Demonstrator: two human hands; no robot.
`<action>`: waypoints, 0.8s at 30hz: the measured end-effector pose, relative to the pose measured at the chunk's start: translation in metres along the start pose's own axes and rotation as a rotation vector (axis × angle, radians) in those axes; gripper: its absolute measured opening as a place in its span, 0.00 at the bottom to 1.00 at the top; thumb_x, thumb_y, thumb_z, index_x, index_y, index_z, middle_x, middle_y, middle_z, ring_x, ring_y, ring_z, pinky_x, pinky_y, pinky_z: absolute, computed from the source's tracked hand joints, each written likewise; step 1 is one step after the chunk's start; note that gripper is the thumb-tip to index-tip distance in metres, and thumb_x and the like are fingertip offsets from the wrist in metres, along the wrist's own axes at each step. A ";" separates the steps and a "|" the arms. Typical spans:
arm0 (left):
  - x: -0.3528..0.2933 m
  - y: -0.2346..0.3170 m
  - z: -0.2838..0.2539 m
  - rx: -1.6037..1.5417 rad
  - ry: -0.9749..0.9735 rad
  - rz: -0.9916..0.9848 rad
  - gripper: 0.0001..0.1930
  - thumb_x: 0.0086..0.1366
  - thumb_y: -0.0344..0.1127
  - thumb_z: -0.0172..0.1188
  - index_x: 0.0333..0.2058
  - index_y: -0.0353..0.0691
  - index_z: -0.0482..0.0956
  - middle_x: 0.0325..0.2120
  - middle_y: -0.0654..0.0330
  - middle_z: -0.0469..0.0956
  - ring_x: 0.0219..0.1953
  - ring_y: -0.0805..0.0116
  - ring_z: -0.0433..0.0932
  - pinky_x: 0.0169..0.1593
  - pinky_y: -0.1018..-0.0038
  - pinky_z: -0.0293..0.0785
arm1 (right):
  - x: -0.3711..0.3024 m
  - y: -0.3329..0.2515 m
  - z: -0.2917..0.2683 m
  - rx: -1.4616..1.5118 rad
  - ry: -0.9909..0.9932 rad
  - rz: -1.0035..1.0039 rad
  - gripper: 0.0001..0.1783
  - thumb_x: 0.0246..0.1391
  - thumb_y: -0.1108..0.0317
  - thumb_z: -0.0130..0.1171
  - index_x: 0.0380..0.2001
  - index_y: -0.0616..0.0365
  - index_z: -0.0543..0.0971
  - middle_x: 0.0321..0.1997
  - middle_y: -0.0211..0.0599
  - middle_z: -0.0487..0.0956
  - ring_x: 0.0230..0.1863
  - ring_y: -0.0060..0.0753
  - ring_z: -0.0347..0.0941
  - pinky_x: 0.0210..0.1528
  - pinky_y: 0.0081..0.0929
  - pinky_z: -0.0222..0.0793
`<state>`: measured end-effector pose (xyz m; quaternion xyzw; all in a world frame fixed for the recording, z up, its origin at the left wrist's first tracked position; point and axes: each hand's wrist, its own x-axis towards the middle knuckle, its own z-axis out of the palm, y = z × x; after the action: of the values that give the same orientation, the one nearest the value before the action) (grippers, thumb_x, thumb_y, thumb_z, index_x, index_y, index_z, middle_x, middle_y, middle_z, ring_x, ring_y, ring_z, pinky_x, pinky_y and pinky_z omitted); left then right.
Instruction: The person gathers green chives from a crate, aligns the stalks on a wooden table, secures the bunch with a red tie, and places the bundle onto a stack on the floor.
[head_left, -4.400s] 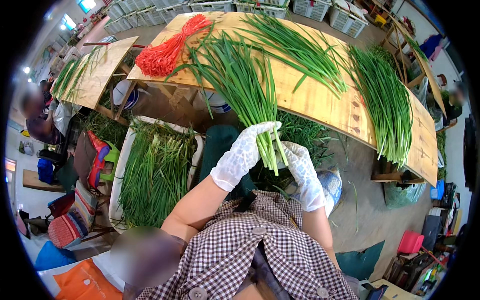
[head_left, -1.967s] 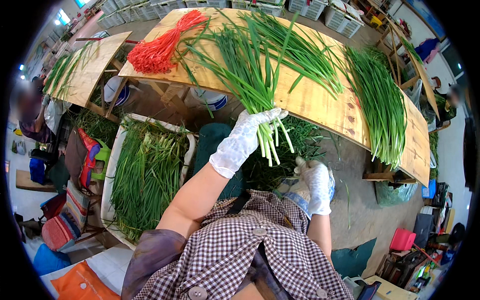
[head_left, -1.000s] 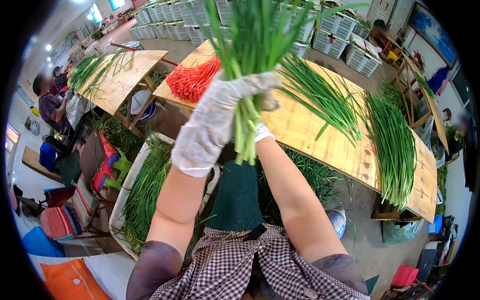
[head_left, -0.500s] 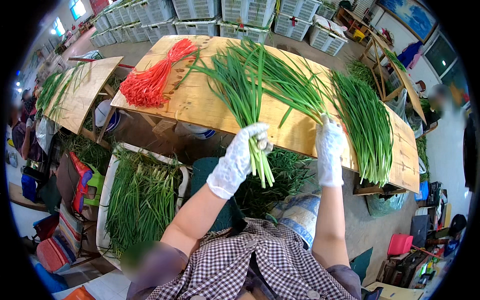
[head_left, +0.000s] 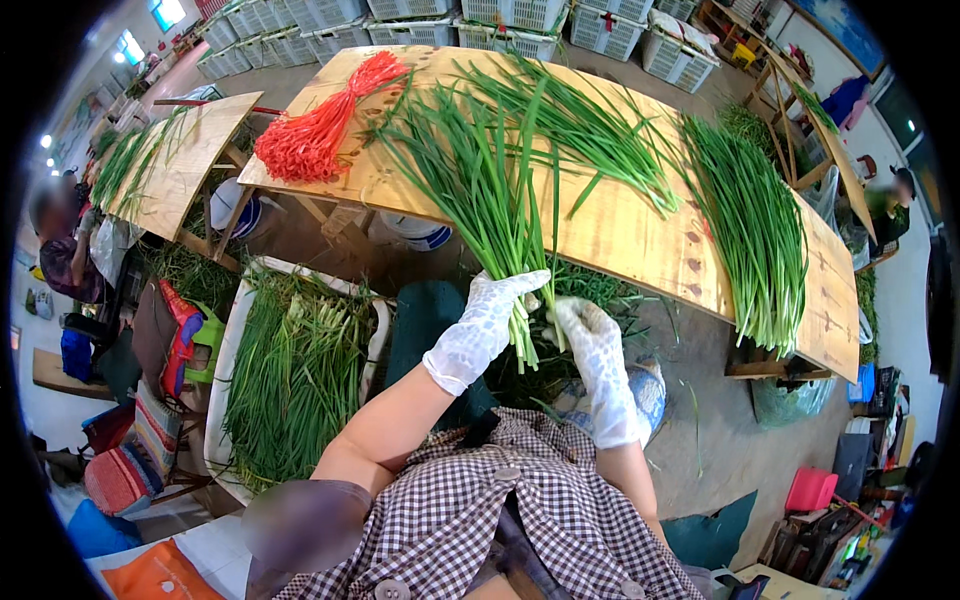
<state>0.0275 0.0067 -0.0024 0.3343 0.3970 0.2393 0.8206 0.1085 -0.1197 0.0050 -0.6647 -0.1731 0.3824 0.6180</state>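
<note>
white gloves (head_left: 612,388), thin and patterned, cover both your hands. your left hand (head_left: 492,312) is closed around a green bunch (head_left: 470,190), its leaves over the table (head_left: 640,245) and its stem ends before the table's near edge. your right hand (head_left: 592,338), also before that edge, is narrowed at a slender stem (head_left: 555,220) beside the bunch; whether it grips it cannot be told. for sound handling, hold the bunch firmly without crushing, and handle stems singly, ends level, leaves unbent. nearer you than the table, leftward, an orange bag (head_left: 160,574) bears a pale mark, too small to read.
</note>
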 end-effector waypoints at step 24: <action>-0.011 -0.001 0.021 -0.018 0.082 0.166 0.13 0.50 0.21 0.68 0.35 0.37 0.78 0.26 0.60 0.80 0.19 0.72 0.76 0.22 0.79 0.71 | -0.005 0.001 0.008 -0.438 0.306 -0.434 0.10 0.47 0.72 0.66 0.34 0.61 0.83 0.34 0.44 0.83 0.31 0.28 0.80 0.37 0.23 0.74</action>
<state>0.0385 -0.0091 0.0123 0.3486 0.3990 0.3233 0.7841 0.0994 -0.1175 0.0064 -0.7790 -0.2936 0.0917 0.5463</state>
